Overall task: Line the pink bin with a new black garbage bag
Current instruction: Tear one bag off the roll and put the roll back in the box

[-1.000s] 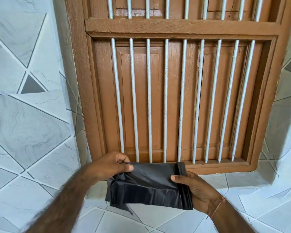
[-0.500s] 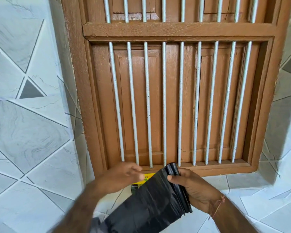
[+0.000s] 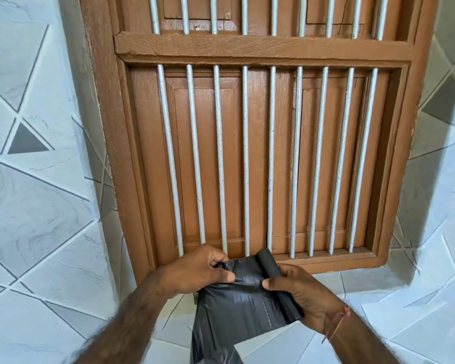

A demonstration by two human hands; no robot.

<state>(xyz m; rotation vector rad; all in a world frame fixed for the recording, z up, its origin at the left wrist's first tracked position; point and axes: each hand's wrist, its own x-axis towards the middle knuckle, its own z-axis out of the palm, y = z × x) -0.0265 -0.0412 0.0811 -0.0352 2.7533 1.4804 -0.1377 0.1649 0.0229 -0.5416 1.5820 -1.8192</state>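
Note:
A roll of black garbage bags (image 3: 271, 269) is held low in the middle of the head view. My right hand (image 3: 304, 298) grips the rolled part. My left hand (image 3: 195, 271) pinches the top edge of the unrolled black garbage bag (image 3: 237, 306), thumb and fingers closed on the plastic. A dashed perforation line (image 3: 265, 311) runs across the sheet near the roll. The loose bag hangs down past the bottom edge of the picture. The pink bin is not in view.
A brown wooden shuttered window (image 3: 247, 153) with several white vertical bars stands right in front of me. White and grey marble-look tiles (image 3: 37, 206) cover the wall on both sides. A tiled ledge (image 3: 405, 324) lies under my hands. A small green and yellow thing (image 3: 195, 298) peeks from behind the bag.
My left hand let go of the bag, which dropped and unrolled, then came back and pinched its top edge next to the roll. My right hand stayed on the roll.

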